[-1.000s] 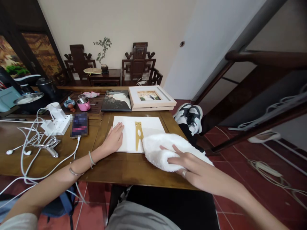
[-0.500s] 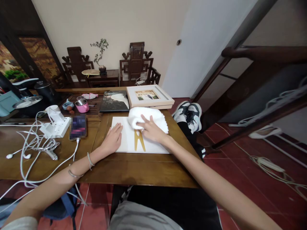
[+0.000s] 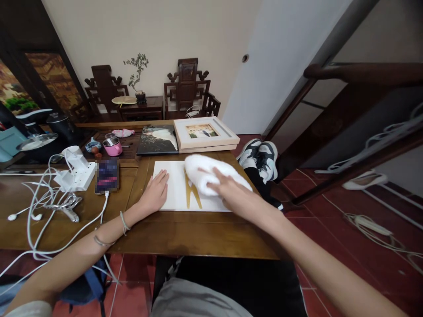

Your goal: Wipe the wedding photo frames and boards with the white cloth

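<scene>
A flat white board with a gold figure on it lies on the wooden table near its front edge. My left hand rests flat on the board's left side, fingers stretched out and holding nothing. Over the right part of the board is a folded white towel, which hides the top of the gold figure. My right hand grips the towel from its near right side, fingers spread over it and somewhat blurred by motion.
Behind the board lie a dark photo panel and a framed photo. To the left are a phone on a cable, a white power strip, tangled cords and a pink cup. Someone's shoes show beyond the table's right edge.
My right hand has moved the towel to the right and towards me, baring more of the board's far left part. My left hand has stayed in place.
</scene>
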`<act>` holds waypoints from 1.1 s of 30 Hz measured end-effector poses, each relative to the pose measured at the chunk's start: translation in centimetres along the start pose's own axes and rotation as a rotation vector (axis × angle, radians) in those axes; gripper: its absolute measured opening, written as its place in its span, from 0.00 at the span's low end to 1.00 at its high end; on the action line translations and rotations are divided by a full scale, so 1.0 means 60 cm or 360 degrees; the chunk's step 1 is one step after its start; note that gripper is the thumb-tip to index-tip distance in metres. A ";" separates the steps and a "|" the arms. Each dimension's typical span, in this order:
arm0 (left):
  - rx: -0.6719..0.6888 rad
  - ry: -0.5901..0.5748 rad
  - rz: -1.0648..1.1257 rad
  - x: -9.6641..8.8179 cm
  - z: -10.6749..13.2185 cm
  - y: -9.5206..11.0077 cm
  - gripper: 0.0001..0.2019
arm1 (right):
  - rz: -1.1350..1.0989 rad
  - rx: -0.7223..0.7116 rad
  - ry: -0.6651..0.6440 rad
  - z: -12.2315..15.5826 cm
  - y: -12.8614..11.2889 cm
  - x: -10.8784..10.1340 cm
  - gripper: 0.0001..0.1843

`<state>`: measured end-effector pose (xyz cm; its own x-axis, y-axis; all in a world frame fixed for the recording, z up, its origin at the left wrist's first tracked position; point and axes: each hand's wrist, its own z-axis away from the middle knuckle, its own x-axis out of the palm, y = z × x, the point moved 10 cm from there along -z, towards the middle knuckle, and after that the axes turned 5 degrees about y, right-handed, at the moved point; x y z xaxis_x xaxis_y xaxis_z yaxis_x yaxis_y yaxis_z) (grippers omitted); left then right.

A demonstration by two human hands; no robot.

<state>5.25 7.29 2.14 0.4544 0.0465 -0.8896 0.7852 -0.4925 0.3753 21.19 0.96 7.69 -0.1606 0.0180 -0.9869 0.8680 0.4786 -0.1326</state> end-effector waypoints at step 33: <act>0.0021 -0.0002 -0.0020 0.002 0.003 -0.002 0.24 | 0.0068 0.0070 -0.0048 -0.091 0.032 0.037 0.34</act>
<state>5.12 7.24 1.95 0.4441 0.0517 -0.8945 0.7852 -0.5033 0.3607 19.91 6.71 5.73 -0.1091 0.0110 -0.9940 0.8937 0.4389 -0.0933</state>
